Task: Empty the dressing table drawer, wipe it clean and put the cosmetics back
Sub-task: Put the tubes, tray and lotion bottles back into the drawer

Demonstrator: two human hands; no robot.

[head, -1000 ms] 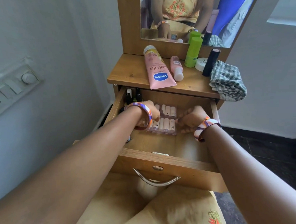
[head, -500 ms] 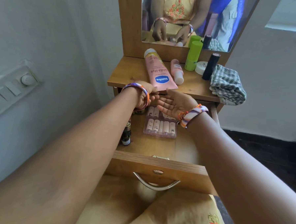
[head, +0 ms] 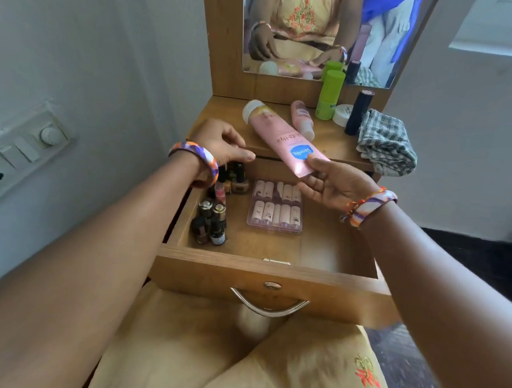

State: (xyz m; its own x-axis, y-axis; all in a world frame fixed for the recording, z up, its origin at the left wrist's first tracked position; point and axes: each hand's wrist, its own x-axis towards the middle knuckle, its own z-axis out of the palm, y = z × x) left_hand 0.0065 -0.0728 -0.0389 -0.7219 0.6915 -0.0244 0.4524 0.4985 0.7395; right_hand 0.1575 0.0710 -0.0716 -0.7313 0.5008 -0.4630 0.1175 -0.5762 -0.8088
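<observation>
Above the open drawer (head: 262, 271), right hand (head: 335, 186) pinches the flat crimped end of the pink tube (head: 278, 138), thumb on top by the blue label, fingers beneath; tube's capped end lies on the bench (head: 223, 115) behind the drawer; left hand (head: 221, 144) hovers at the bench's front edge left of the tube, fingers loosely extended, grip empty; inside the drawer, small dark bottles (head: 210, 221) cluster at the left side, a clear case of lipsticks (head: 276, 206) lies mid-floor; behind the drawer on the bench: small pink bottle (head: 301, 119), green bottle (head: 329, 95), white jar (head: 342, 115), dark tube (head: 358, 111), checked cloth (head: 385, 144) at right.
</observation>
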